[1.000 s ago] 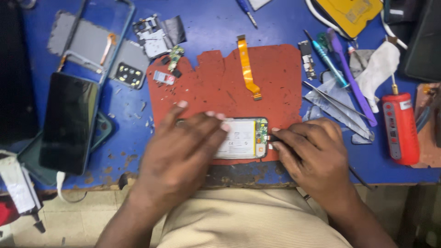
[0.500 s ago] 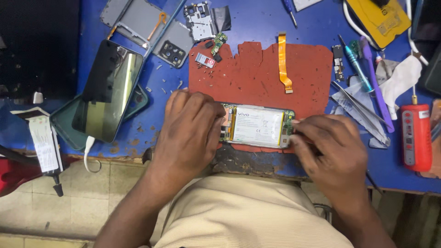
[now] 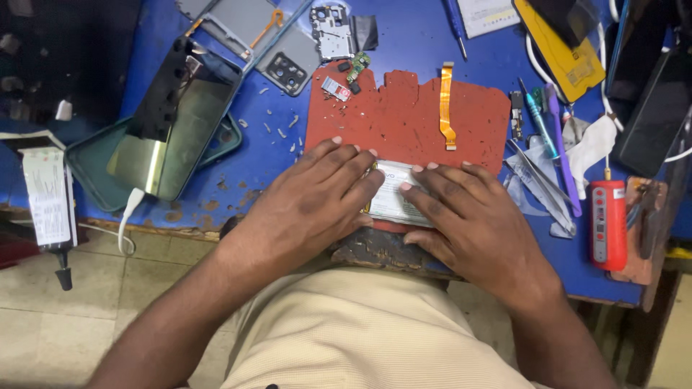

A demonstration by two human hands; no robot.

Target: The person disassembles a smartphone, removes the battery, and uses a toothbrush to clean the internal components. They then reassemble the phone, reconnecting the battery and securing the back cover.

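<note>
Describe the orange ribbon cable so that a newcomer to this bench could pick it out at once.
Start at the red mat on the blue table. On the mat's upper right, beyond the right hand, lies the orange ribbon cable. It is the only thin, flat orange strip lying lengthwise on the mat.

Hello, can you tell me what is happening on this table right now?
A person presses both hands flat on a white phone battery that lies at the near edge of a red work mat. The left hand covers its left end, the right hand its right end. An orange flex cable lies on the mat above them. On the blue table, a phone screen rests to the left and tweezers and a red tool to the right.
</note>
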